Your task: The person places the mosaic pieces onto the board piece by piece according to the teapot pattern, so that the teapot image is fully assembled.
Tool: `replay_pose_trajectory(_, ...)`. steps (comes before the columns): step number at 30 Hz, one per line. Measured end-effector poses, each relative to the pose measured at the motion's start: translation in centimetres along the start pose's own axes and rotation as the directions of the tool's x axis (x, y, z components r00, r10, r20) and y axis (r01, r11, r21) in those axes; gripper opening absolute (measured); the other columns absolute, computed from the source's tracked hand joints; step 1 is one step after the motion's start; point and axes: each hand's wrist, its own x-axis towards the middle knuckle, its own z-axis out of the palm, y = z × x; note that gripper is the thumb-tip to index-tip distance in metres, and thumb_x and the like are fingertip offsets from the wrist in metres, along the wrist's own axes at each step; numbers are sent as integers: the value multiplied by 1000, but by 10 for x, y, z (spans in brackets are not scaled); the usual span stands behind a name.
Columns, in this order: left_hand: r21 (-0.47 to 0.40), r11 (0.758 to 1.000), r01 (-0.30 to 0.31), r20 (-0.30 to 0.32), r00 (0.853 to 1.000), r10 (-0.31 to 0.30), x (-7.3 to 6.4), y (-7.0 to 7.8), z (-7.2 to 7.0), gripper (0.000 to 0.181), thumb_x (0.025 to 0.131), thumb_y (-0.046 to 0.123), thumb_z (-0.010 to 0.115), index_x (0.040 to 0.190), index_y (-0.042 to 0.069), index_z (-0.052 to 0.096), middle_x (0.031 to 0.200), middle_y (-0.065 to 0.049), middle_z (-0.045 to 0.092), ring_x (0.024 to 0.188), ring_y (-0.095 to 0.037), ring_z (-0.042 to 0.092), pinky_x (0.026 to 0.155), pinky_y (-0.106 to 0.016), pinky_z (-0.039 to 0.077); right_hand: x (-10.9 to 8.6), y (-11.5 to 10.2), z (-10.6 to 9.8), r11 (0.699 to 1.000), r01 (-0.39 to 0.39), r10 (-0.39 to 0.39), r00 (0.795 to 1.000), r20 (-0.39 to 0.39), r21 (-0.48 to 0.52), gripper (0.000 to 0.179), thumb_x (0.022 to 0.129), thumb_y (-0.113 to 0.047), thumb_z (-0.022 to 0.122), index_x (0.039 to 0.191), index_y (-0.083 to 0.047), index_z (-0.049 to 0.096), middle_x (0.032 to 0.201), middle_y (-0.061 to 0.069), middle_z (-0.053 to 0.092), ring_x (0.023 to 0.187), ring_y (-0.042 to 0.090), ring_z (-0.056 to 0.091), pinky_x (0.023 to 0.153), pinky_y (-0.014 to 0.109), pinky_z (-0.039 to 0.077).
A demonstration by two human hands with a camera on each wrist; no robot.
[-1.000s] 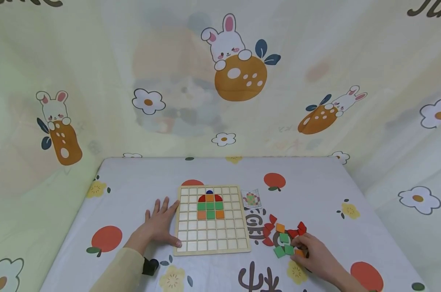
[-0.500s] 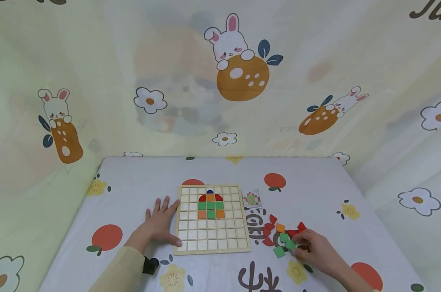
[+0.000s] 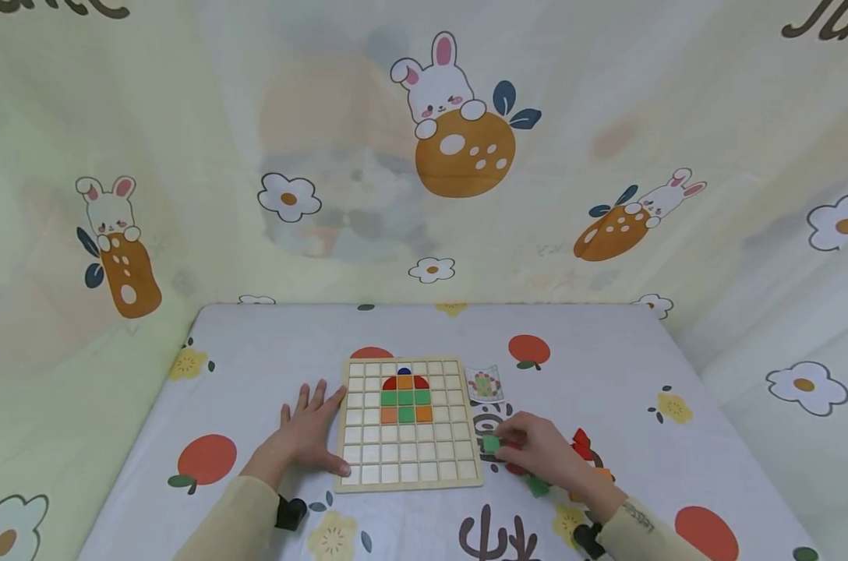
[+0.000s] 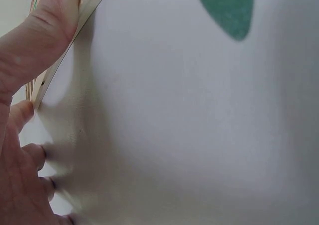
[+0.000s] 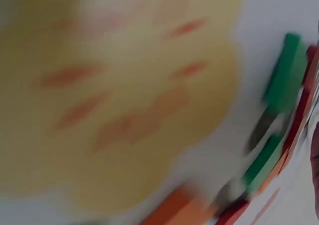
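A square wooden grid board [image 3: 410, 452] lies on the table, with orange, green, red and blue pieces filling some upper cells. My left hand [image 3: 299, 438] rests along its left side, fingers spread on the cloth. The left thumb [image 4: 42, 33] touches the board's edge in the left wrist view. Just off the board's right side, my right hand [image 3: 545, 450] pinches a green square tile [image 3: 491, 444] between thumb and fingertips. Beneath and behind that hand lie loose pieces, partly hidden: a green tile [image 3: 537, 486] and red pieces [image 3: 581, 442].
A small picture card [image 3: 484, 383] lies by the board's upper right corner. Loose pieces, among them a green one [image 5: 286, 75] and an orange one [image 5: 182, 210], show blurred in the right wrist view. Printed curtains surround the table's back and sides.
My right hand has taken a green tile from the loose pieces and moved left with it, up to the board's right edge. The left hand and board have stayed in place.
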Motion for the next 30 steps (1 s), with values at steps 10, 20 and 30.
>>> replay_pose_trajectory(10,-8,1000,8,-1,1000,-8,0,0,1,132,58,47,98,163,13,26,170,-26,9,155,-54,0,118,-79,5,38,-39,24,996,88,-87,993,79,-10,23,87,-21,82,108,-12,75,105,-2,68,94,12,61,85,33,56)
replay_pose_trajectory(20,-7,1000,7,-6,1000,-7,0,0,0,131,58,48,98,163,14,27,170,-26,9,156,-54,0,117,-79,4,54,-62,39,991,108,-100,990,97,-83,23,86,-18,83,106,-10,76,98,-2,67,88,13,57,88,38,57)
replay_pose_trajectory(30,-4,1000,10,-7,1000,-10,0,-1,1,131,58,48,98,163,14,27,170,-26,9,156,-54,0,117,-79,5,62,-66,49,979,167,-154,982,111,-120,24,86,-18,83,106,-8,75,99,0,68,87,12,56,85,36,56)
